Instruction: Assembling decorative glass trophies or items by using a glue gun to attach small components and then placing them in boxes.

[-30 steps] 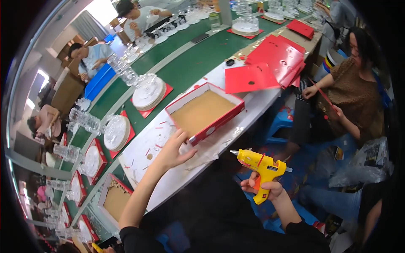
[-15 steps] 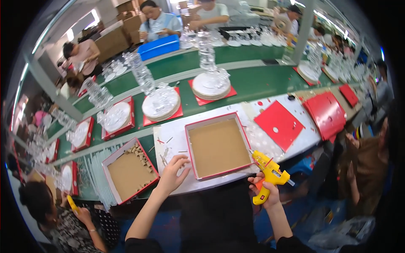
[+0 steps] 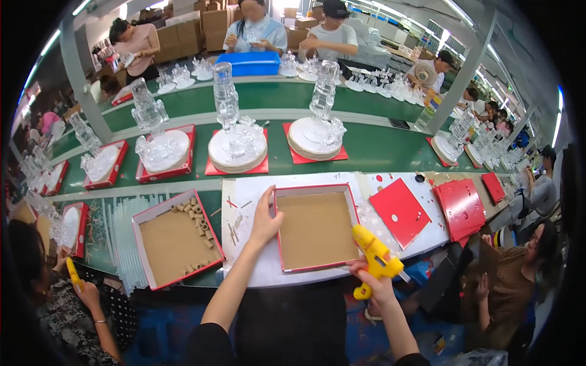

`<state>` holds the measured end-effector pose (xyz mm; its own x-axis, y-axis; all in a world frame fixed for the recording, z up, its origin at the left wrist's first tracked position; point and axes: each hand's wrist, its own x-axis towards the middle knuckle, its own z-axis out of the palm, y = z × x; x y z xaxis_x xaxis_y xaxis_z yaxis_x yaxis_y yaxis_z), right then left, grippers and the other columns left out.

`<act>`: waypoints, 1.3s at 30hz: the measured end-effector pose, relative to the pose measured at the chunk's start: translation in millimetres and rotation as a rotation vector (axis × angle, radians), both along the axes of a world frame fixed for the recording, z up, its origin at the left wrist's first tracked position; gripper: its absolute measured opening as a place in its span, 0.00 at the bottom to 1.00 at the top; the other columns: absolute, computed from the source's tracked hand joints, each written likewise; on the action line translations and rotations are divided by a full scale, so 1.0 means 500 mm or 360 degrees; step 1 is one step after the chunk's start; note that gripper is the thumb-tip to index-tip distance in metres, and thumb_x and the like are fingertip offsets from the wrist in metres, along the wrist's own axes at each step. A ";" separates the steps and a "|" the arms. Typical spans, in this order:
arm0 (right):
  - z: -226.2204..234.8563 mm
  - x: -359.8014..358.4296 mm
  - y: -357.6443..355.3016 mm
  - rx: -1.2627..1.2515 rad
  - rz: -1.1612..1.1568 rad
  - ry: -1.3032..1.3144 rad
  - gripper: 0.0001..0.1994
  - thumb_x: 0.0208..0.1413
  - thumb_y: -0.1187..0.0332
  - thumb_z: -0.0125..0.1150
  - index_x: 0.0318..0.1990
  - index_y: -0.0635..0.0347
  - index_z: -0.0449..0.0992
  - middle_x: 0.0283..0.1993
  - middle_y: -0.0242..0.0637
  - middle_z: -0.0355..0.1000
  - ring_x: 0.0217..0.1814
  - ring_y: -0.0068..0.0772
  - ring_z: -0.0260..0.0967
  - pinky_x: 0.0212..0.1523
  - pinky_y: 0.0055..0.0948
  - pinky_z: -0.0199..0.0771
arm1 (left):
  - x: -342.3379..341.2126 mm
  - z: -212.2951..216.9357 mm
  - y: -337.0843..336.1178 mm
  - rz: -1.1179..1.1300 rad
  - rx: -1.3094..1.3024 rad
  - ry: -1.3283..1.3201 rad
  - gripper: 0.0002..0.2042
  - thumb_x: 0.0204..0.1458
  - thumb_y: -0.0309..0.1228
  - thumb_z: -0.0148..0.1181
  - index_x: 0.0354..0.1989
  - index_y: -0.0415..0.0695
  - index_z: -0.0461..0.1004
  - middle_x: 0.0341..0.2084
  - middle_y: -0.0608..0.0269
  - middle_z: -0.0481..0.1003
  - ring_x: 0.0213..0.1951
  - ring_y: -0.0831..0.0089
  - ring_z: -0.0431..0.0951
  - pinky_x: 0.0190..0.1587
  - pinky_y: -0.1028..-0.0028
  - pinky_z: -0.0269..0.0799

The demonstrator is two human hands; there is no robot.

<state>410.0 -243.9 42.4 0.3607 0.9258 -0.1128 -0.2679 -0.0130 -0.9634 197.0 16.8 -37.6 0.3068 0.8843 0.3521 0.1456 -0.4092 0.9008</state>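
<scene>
My left hand point(image 3: 266, 221) grips the left wall of a shallow square box point(image 3: 317, 266), its thumb reaching over the rim and its fingers along the outside. The box has a red-edged rim and a bare brown cardboard bottom, and it lies on a white work surface. In my right hand point(image 3: 379, 288) is a yellow hot glue gun point(image 3: 373, 251), wrapped by the handle. Its nozzle end points up and left, over the box's right wall; a clear glue stick pokes out at the back.
Left of the box stands another tray point(image 3: 177, 244) holding several short cardboard tubes, beside clear glue sticks point(image 3: 125, 235). Red sheets point(image 3: 400, 210) lie to the right, some stacked point(image 3: 461, 207). Behind runs a green conveyor point(image 3: 366, 143) carrying white discs point(image 3: 314, 137) and clear plastic parts. Co-workers sit around.
My left hand has moved up from beside the box and taken hold of its left wall. The glue gun has shifted slightly left, toward the box's lower right corner. The view has tilted.
</scene>
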 end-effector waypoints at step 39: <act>0.019 -0.038 0.273 -0.0701 0.0641 -0.0101 0.09 0.57 0.71 0.56 0.43 0.64 0.68 0.19 0.28 0.60 0.17 0.20 0.60 0.19 0.23 0.65 | 0.006 0.010 0.010 0.0058 -0.0176 -0.0507 0.23 0.49 0.21 0.42 0.57 0.37 0.60 0.43 0.48 0.73 0.43 0.61 0.75 0.45 0.69 0.71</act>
